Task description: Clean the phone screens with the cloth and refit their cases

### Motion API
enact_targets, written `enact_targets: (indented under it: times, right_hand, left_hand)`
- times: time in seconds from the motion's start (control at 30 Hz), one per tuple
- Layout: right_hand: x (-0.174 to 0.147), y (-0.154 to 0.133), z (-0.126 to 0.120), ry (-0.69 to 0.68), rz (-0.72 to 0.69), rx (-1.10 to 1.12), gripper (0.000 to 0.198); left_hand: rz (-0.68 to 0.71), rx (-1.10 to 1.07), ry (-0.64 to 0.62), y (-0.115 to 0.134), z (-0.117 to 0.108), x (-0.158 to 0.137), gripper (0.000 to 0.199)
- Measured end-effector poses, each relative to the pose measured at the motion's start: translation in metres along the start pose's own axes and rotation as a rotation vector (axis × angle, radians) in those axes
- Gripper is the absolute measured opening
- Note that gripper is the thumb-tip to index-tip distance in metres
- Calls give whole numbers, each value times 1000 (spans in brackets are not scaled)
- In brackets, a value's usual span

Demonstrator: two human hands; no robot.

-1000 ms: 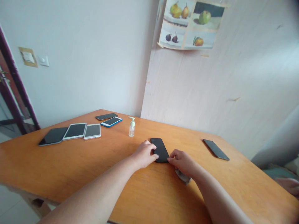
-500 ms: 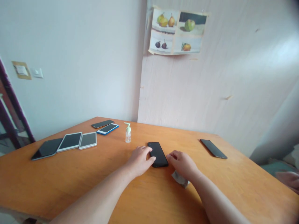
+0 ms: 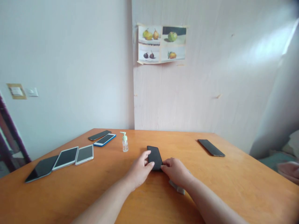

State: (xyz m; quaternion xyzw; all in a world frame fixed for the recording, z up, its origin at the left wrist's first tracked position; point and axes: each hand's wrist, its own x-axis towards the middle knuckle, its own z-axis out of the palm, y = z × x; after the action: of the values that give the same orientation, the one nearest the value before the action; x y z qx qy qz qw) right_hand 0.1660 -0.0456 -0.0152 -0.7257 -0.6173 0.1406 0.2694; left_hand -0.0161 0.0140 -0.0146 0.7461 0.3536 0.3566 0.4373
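Note:
A black smartphone [image 3: 154, 158] lies in front of me, between both hands, with its dark face up. My left hand [image 3: 141, 169] is closed on its left side, the thumb and a finger reaching over the edge. At the near right corner, my right hand [image 3: 177, 171] pinches the phone's edge between thumb and bent fingers. A crumpled grey cloth [image 3: 177, 187] shows beneath the right palm; how the hidden fingers hold it I cannot tell. Beyond the left hand stands a small clear pump bottle [image 3: 125, 145] with a pale green top.
On the left lie a dark tablet [image 3: 42, 169], a white tablet [image 3: 65, 158], a silver-white device [image 3: 84, 154], a blue-edged phone [image 3: 105, 140] and a dark phone [image 3: 99, 135]. Another dark phone [image 3: 211, 147] is at the right. Another person's hand [image 3: 289, 171] shows at the right edge.
The view has tilted and shifted slightly. My right hand has come in against the phone's near right corner, and my left fingers have closed more on its left side.

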Motion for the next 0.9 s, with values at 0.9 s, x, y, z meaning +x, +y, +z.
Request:
enact_targets:
  times: [0.9]
  right_hand:
    - [-13, -28, -13, 15, 22, 843, 28]
  left_hand:
    - [-29, -434, -103, 24, -20, 0, 46]
